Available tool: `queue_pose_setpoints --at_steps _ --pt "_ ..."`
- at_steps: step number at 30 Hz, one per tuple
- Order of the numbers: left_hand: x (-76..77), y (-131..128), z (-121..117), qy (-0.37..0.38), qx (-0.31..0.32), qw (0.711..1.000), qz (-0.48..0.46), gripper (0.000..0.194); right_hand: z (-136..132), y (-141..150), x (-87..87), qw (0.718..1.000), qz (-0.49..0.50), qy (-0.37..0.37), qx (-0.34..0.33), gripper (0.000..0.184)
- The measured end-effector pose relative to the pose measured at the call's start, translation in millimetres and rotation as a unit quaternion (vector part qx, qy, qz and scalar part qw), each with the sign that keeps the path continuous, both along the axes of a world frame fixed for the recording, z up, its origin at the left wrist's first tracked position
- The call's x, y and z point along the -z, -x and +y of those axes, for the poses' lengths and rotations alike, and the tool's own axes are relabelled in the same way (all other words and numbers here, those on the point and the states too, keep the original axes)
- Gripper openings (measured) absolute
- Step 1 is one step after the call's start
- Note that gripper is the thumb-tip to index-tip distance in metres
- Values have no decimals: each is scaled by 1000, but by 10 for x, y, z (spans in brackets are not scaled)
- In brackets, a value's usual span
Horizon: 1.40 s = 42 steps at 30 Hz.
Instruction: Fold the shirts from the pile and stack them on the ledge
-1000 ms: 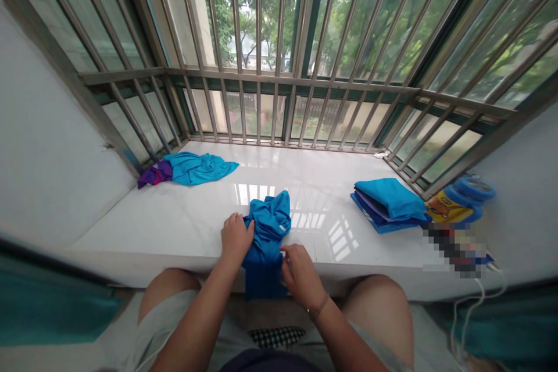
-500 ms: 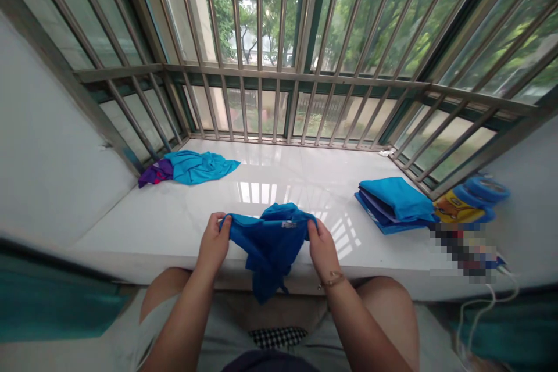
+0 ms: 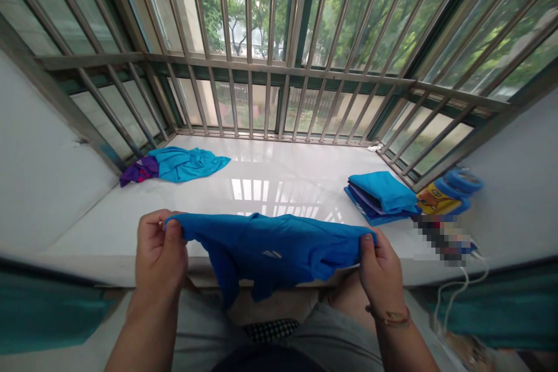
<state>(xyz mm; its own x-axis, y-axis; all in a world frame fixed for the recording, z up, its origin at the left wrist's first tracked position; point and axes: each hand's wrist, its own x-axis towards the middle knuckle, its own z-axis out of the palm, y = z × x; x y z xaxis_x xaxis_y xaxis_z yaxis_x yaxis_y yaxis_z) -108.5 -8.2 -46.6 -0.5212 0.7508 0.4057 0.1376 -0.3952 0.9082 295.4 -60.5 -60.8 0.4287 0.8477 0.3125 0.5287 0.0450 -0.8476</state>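
A blue garment (image 3: pixel 270 250) hangs stretched between my two hands over the front edge of the white window ledge (image 3: pixel 279 180). My left hand (image 3: pixel 160 250) pinches its left end, fingers closed on the cloth. My right hand (image 3: pixel 380 270) pinches the right end in the same way. The cloth's lower part droops toward my lap. A small white logo shows near its middle.
A crumpled teal and purple pile of clothes (image 3: pixel 174 164) lies at the ledge's back left. A folded blue stack (image 3: pixel 380 196) sits at the right, beside a blue and yellow container (image 3: pixel 447 192). Metal window bars (image 3: pixel 279 70) close the far side. A white cable (image 3: pixel 453 296) hangs at the right.
My hands lifted the bunched garment off the ledge and moved apart, spreading it wide between them. The view shifted slightly.
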Motion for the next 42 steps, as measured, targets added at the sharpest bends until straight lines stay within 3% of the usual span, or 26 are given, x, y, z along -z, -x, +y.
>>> queue_pose_setpoints --at_steps 3,5,8,10,11,13,16,19,21,24,27,28,30,31,33,37,40,42 --pt "-39 70 10 -1 -1 1000 -16 38 -88 -34 -65 999 -42 13 -21 49" --pt "-30 134 65 36 -16 999 8 34 -89 -14 -101 998 -57 15 -30 47" --pt "13 148 147 127 -36 983 124 34 -30 102 -182 995 -63 27 -73 45" --pt "54 34 155 150 -7 961 231 40 29 238 -263 988 -74 43 -132 43" --pt "79 -68 144 141 40 949 278 47 58 319 -309 980 -84 55 -172 41" --pt "141 -334 105 103 194 914 342 67 112 490 -407 955 -113 82 -263 38" --pt "246 -749 70 82 440 812 376 85 174 706 -557 900 -133 117 -399 35" --pt "312 -972 96 121 573 732 348 55 206 771 -658 866 -120 135 -466 36" --pt "310 -986 115 151 606 715 314 25 204 718 -647 870 -97 151 -460 37" --pt "217 -889 82 154 583 748 278 30 151 590 -435 875 -28 188 -445 35" --pt "26 -766 -41 124 530 798 258 29 41 562 -1 862 -6 226 -455 61" --pt "-48 -727 -89 117 509 813 257 30 -2 586 166 864 -24 226 -449 54" --pt "-183 -642 -168 116 464 837 264 35 -87 656 474 881 -66 207 -420 19" --pt "-235 -590 -192 122 441 847 271 37 -126 689 599 893 -76 189 -401 10" --pt "-288 -457 -200 141 391 864 285 38 -186 722 765 916 -57 149 -368 18" --pt "-210 -117 -139 175 270 901 291 40 -243 632 788 945 19 121 -304 31" --pt "-107 82 -139 194 229 907 295 41 -252 535 649 960 8 128 -250 40" --pt "-67 158 -174 200 217 905 306 41 -250 494 526 960 -20 124 -249 41"
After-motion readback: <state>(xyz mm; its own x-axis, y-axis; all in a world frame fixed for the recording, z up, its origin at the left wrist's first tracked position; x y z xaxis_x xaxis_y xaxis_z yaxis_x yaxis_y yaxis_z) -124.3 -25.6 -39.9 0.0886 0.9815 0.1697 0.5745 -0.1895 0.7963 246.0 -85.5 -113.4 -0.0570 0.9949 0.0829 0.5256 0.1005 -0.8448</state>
